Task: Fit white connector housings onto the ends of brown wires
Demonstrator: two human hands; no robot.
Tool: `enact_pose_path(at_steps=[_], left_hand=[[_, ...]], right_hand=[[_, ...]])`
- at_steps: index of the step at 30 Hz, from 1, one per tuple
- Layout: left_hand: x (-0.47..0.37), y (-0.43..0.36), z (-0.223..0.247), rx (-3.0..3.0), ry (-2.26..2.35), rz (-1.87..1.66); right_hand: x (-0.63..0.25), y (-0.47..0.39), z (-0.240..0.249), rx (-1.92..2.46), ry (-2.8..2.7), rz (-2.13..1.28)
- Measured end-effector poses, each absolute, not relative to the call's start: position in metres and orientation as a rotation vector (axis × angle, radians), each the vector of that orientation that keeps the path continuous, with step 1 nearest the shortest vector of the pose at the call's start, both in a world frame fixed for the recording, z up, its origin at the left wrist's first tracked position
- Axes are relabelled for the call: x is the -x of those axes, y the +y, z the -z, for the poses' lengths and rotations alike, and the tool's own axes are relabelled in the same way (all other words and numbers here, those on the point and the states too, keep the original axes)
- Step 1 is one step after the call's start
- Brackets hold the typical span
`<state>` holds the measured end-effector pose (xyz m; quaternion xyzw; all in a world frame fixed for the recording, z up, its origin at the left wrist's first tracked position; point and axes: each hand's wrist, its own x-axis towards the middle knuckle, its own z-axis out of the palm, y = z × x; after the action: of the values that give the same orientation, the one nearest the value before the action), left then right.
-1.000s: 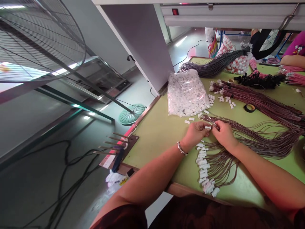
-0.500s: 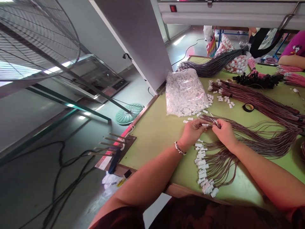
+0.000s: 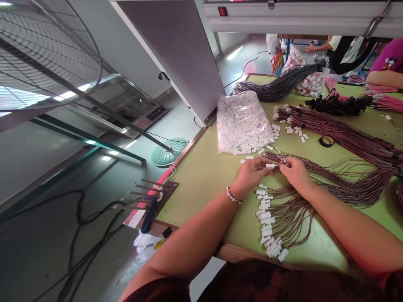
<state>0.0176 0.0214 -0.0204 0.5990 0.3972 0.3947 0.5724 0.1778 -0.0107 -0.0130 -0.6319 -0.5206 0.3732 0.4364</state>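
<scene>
My left hand [image 3: 253,173] pinches a small white connector [image 3: 270,166] between thumb and fingers. Just to its right, my right hand [image 3: 293,171] is closed on thin brown wires whose metal tips [image 3: 282,158] stick up past the fingers. The two hands nearly touch. Below them lies a column of white connectors [image 3: 266,219] fitted on brown wires [image 3: 294,218]. More brown wires [image 3: 346,184] run off to the right from beside my right hand. A clear bag of white connectors [image 3: 244,123] sits behind my left hand.
Loose white connectors [image 3: 289,130], a black tape roll [image 3: 326,141] and bundled dark red wires [image 3: 343,128] lie farther back on the green table [image 3: 192,180]. A pronged rack [image 3: 157,195] is at the left edge. Other people's arms [image 3: 384,79] show at the back right.
The view has shifted slightly. The connector in my left hand shows more fully near the wires. At the back, another person's hand has come into view.
</scene>
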Motion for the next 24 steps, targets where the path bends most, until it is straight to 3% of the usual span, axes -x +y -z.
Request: enact_pose_path(at_steps=[7, 17, 24], left_hand=[[-0.021, 0.02, 0.027, -1.486, 0.95, -0.894], [-0.027, 0.017, 0.034, -1.417, 1.007, -0.883], [-0.021, 0.021, 0.019, -1.276, 0.878, -0.752]], right_hand=[[-0.176, -0.012, 0.014, 1.519, -1.371, -0.95], [-0.173, -0.017, 0.021, 1.616, -1.618, -0.508], [-0.176, -0.018, 0.019, 1.542, -1.556, -0.693]])
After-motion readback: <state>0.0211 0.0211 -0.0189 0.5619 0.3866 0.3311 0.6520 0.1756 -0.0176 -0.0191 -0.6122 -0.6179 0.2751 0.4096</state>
